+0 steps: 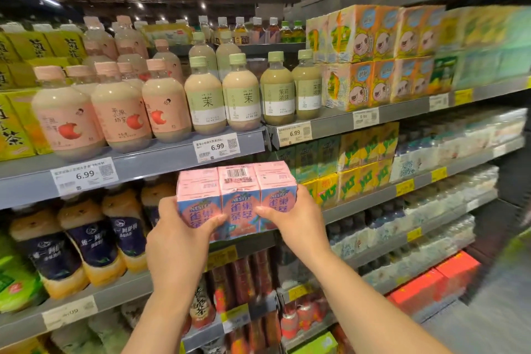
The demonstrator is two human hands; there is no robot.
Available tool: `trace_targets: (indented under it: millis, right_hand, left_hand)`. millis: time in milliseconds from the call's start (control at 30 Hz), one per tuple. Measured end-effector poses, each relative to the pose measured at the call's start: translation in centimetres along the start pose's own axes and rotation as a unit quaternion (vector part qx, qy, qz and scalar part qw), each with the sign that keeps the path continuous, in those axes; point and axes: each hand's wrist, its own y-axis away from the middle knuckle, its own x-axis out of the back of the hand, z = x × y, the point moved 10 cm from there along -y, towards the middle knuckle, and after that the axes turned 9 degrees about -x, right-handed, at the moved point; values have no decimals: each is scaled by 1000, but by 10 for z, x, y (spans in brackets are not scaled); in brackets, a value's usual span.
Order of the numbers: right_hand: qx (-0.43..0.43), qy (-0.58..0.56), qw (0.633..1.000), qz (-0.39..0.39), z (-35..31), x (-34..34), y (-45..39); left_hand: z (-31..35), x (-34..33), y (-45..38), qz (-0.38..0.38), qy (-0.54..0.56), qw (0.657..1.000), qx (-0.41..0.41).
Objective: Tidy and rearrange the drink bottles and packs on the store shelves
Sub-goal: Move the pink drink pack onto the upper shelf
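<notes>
- Pack: pink shrink-wrapped tea cartons, held between both hands at the shelf mouth, under the shelf edge above.
- Left hand: fingers curled round the near left corner.
- Right hand: fingers wrapped over the right end.
- Likely moderately heavy, stiff-sided; film slippery.
- Grip at opposite ends, thumbs on the front face.

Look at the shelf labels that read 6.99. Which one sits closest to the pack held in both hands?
The middle 6.99 label, on the shelf edge directly above the pink Nestea pack. The other two sit farther off, one to the left, one to the right.
</notes>
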Motion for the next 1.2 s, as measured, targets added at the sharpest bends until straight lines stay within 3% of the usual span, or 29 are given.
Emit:
trace_targets:
  millis: [333,567,767,1200]
  right_hand:
    - [-27,13,987,158,8,117,63]
    - [-67,34,955,286,35,210,121]
    - [-87,36,927,364,52,280,151]
    - [-75,56,897,431,97,476,136]
  left_hand:
    - [65,-34,28,-77,112,988,-73]
    - [135,-81,73,-173,185,960,-123]
    - [201,-114,105,-211,217,938,-169]
    - [379,-218,177,-227,235,920,-217]
